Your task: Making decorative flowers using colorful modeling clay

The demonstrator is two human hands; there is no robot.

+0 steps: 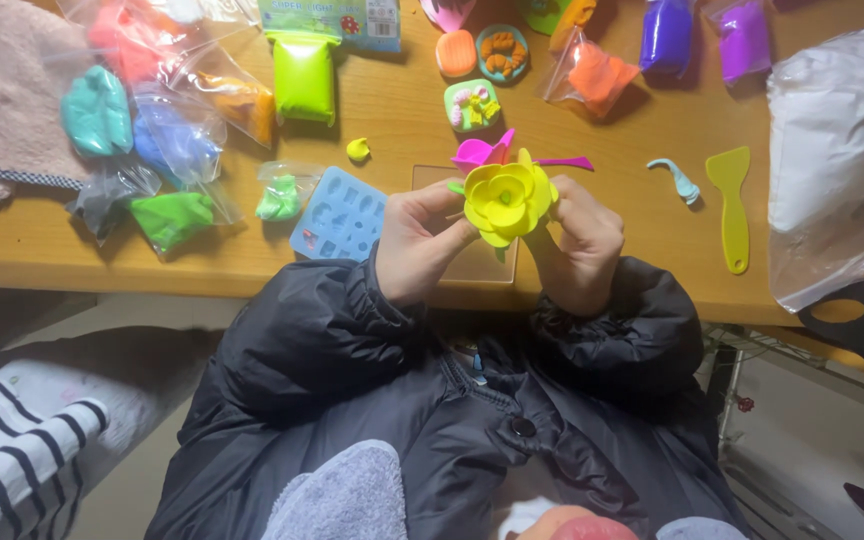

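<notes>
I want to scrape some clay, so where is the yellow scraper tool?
In the head view, the yellow plastic scraper lies on the wooden table, off to the right hand's side, between the small teal sculpting tool and the big white bag.

- The 2 forearms, in black puffy sleeves, rise from the lower frame and converge toward the middle.
- The left hand [414, 243] is curled, back toward the camera, fingers bent inward and pinched closed at the tips.
- The right hand [579, 245] mirrors it, knuckles up, fingers folded closed.
- Both hands sit close together, fingertips nearly meeting.
</notes>
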